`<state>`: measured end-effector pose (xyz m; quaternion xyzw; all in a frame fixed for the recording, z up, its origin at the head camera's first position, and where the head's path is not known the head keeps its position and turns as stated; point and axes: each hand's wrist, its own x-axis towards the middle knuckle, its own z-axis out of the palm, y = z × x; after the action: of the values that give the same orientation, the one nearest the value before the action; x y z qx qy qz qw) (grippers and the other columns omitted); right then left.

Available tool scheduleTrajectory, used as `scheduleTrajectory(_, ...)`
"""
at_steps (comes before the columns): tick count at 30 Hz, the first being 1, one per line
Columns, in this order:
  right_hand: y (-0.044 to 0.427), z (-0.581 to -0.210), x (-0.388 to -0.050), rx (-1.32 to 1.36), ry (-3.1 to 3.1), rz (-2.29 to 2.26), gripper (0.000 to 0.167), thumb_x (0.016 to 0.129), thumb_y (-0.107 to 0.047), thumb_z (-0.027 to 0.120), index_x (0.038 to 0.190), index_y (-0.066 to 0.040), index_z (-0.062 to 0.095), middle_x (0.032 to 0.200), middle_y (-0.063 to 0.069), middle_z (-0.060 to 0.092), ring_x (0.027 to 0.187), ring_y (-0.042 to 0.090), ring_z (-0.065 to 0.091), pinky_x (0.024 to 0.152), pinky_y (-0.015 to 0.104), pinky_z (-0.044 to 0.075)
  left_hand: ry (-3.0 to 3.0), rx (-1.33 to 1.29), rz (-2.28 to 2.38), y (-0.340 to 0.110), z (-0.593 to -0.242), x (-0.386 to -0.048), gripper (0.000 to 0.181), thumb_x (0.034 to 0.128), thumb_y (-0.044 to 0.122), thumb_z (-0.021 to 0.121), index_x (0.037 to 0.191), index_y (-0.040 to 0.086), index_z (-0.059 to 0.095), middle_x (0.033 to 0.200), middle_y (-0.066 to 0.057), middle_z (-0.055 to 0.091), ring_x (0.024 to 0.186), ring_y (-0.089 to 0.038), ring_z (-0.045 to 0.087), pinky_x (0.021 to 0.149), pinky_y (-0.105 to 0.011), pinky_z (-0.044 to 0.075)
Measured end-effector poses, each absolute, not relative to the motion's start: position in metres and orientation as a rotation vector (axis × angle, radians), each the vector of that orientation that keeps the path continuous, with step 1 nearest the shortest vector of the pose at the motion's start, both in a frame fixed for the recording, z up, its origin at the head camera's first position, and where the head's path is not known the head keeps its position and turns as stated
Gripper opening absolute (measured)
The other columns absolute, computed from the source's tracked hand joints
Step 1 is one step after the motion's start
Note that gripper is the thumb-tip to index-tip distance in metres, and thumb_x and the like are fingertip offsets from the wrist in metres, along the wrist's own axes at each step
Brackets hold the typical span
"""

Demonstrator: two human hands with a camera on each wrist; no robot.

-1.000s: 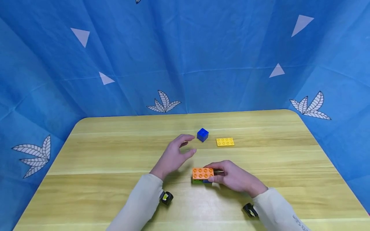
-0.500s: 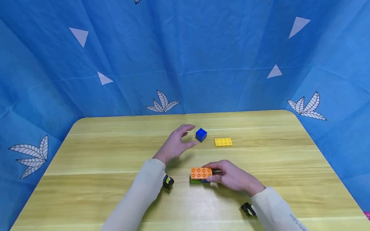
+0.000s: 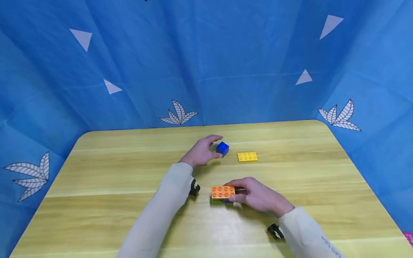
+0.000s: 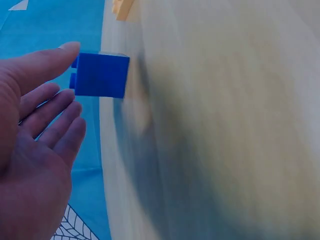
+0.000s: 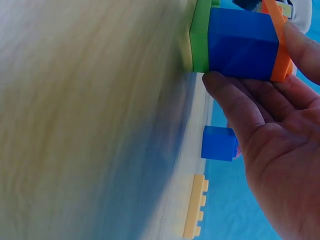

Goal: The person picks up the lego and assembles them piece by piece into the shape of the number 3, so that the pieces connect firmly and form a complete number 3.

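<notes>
In the head view, the left hand [image 3: 200, 151] reaches around a small blue cube [image 3: 222, 149], thumb and fingers spread on its near and far sides. The left wrist view has the thumb close beside the studded face of the cube [image 4: 102, 75]; whether it touches cannot be told. The right hand [image 3: 260, 196] grips the right end of a stack, its thumb at the orange plate [image 3: 222, 192]. From the right wrist view, that stack is a green plate [image 5: 200, 37] at the bottom, a blue brick [image 5: 242, 42] between, and the orange plate on top.
A yellow studded plate [image 3: 247, 157] lies right of the blue cube on the wooden table [image 3: 113, 172]. Blue cloth [image 3: 245, 71] with white shapes hangs behind the table's far edge and along both sides.
The left hand has moved away from the body and to the right, from left of the blue cube to around it. The right hand keeps its grip on the stack.
</notes>
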<state>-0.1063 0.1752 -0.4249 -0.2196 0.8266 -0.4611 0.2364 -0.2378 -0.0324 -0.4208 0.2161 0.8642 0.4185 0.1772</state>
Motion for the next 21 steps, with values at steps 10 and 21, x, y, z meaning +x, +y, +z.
scheduleTrajectory(10,0.175,-0.424,-0.109,-0.609,2.251,-1.270,0.039,0.096,-0.024,0.065,0.130,-0.005,0.062,0.115,-0.003,0.066,0.102,0.014,0.062,0.096,0.043,0.047,2.461,0.612,1.106,-0.025,-0.421,-0.250,0.053,0.0892,0.007,0.073,0.138,0.006,0.054,0.139,-0.009,0.053,0.129,-0.027,0.047,0.106,-0.037,0.039)
scheduleTrajectory(21,0.177,-0.427,-0.108,-0.626,2.286,-1.240,0.041,0.095,-0.026,0.065,0.131,-0.005,0.061,0.115,-0.004,0.065,0.103,0.013,0.062,0.097,0.044,0.046,2.506,0.606,1.045,-0.023,-0.422,-0.247,0.037,0.0899,0.016,0.074,0.124,0.006,0.062,0.115,-0.003,0.061,0.108,-0.021,0.057,0.093,-0.033,0.048)
